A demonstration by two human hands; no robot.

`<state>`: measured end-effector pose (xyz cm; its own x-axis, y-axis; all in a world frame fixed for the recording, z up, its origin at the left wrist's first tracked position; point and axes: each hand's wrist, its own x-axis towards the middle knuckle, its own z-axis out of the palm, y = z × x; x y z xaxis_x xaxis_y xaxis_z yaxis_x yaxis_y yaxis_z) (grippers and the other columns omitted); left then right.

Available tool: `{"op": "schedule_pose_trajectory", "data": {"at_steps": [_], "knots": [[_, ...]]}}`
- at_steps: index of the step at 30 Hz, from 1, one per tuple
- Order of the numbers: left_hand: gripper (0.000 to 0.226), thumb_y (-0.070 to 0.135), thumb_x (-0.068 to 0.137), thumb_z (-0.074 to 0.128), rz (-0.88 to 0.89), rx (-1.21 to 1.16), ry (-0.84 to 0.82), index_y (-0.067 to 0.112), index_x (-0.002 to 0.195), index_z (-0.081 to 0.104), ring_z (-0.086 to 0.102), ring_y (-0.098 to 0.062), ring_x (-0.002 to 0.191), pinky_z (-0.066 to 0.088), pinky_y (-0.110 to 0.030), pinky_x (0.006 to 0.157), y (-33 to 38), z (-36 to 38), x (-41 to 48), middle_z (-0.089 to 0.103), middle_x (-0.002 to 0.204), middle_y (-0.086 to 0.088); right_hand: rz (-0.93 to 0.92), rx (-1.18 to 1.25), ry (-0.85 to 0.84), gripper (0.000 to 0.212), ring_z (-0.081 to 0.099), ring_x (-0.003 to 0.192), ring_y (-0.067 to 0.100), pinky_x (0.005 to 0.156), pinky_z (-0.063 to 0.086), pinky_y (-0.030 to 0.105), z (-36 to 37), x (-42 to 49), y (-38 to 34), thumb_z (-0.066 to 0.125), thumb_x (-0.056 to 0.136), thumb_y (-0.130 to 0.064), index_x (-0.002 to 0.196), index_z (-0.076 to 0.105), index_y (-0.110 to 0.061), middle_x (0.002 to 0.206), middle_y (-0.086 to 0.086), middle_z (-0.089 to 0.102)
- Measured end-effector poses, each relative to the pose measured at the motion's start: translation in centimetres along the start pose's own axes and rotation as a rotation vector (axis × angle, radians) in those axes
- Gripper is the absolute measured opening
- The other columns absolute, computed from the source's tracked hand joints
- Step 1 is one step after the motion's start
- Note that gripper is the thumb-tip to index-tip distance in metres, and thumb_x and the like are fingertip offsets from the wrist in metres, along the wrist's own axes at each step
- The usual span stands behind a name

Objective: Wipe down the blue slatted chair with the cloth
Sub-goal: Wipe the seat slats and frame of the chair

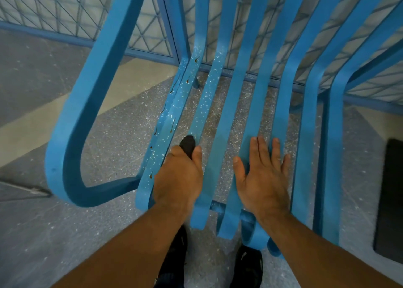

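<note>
Chair (260, 104) stands on speckled floor (122, 135), its left slats (176, 113) flecked white and brown. Left hand (177, 178) grips a dark cloth (187, 145), seemingly against a slat. Right hand (263, 178) rests flat on the middle slats, fingers straight.

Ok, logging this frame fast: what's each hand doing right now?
Left hand: grips the dark wadded cloth against the blue slatted chair.
Right hand: open, flat on the chair's slats, holding nothing.

No readable text, no labels or numbers on the chair (102, 74) (mark on shoe (248, 263) too blurred)
</note>
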<state>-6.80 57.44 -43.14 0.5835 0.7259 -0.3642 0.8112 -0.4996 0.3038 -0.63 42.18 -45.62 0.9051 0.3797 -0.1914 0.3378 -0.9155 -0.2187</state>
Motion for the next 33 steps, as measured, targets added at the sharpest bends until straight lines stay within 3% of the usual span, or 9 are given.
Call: {"op": "schedule_pose_trajectory", "data": {"at_steps": [2,6,11,13,18,21,24,28,33], "knots": [[0.062,0.063,0.093,0.022,0.09,0.061,0.053,0.015,0.126,0.042,0.06,-0.024,0.093,0.046,-0.037,0.067,-0.3,0.0,-0.6,0.061,0.109,-0.004,0.001,-0.011,-0.008,0.08,-0.001,0.151,0.031,0.12,0.005,0.058,0.1,0.0,0.0,0.003,0.096,-0.062,0.155,0.02,-0.012,0.162,0.009,0.022],[0.077,0.062,0.09,0.013,0.192,0.077,-0.013,0.012,0.148,0.025,0.051,-0.023,0.119,0.048,-0.042,0.091,-2.3,0.2,-2.6,0.049,0.135,-0.005,0.006,-0.002,0.007,0.079,0.002,0.151,0.032,0.12,0.006,0.058,0.0,0.1,0.0,0.005,0.097,-0.062,0.154,0.023,-0.011,0.16,0.01,0.026],[0.054,0.062,0.094,0.025,-0.02,0.008,-0.015,0.015,0.107,0.049,0.062,-0.026,0.078,0.053,-0.039,0.066,-0.4,0.1,-0.1,0.062,0.088,-0.003,0.01,0.003,0.002,0.074,0.004,0.151,0.032,0.12,0.008,0.059,0.1,0.0,0.0,0.013,0.099,-0.058,0.154,0.026,-0.01,0.158,0.011,0.032],[0.054,0.063,0.095,0.024,-0.036,-0.03,0.015,0.016,0.103,0.049,0.06,-0.026,0.074,0.051,-0.037,0.063,0.3,-0.1,0.5,0.062,0.085,-0.003,0.011,0.0,0.008,0.075,0.004,0.151,0.032,0.12,0.008,0.059,0.0,0.0,-0.1,0.011,0.099,-0.059,0.154,0.026,-0.01,0.157,0.011,0.033],[0.072,0.061,0.096,0.011,0.226,0.02,0.02,0.016,0.15,0.025,0.049,-0.022,0.121,0.047,-0.042,0.092,-2.1,0.2,-2.2,0.046,0.139,-0.003,-0.002,0.002,-0.004,0.08,-0.001,0.151,0.031,0.12,0.001,0.055,-0.1,0.0,0.0,0.002,0.096,-0.063,0.155,0.021,-0.012,0.159,0.01,0.03],[0.069,0.053,0.095,0.008,0.206,-0.019,0.005,0.019,0.155,0.019,0.04,-0.023,0.133,0.04,-0.042,0.103,-2.8,0.0,-2.7,0.037,0.151,-0.003,0.001,0.011,0.002,0.082,-0.003,0.151,0.03,0.12,0.002,0.055,-0.1,0.0,-0.1,-0.001,0.096,-0.064,0.155,0.021,-0.012,0.159,0.009,0.029],[0.058,0.043,0.101,0.017,0.149,0.037,-0.009,0.016,0.152,0.024,0.051,-0.026,0.119,0.047,-0.045,0.092,-1.1,-0.3,-1.3,0.046,0.141,-0.006,0.001,-0.005,0.005,0.08,-0.001,0.151,0.03,0.12,0.002,0.056,0.2,0.0,0.0,-0.002,0.097,-0.061,0.154,0.021,-0.011,0.159,0.009,0.029],[0.042,0.042,0.103,0.024,0.079,-0.067,-0.071,0.011,0.123,0.043,0.062,-0.03,0.087,0.054,-0.046,0.074,1.2,-0.5,2.3,0.062,0.105,-0.011,0.001,-0.013,0.007,0.081,-0.001,0.151,0.03,0.12,0.003,0.055,0.1,0.1,-0.1,-0.003,0.096,-0.061,0.154,0.022,-0.011,0.159,0.009,0.029],[0.059,0.044,0.1,0.025,0.218,0.156,0.011,0.01,0.149,0.022,0.055,-0.026,0.114,0.052,-0.04,0.085,0.1,0.1,-0.2,0.047,0.135,-0.01,0.005,-0.005,0.023,0.079,0.004,0.151,0.031,0.12,0.004,0.055,0.1,0.0,-0.1,0.002,0.098,-0.06,0.153,0.027,-0.009,0.156,0.011,0.034]]}}
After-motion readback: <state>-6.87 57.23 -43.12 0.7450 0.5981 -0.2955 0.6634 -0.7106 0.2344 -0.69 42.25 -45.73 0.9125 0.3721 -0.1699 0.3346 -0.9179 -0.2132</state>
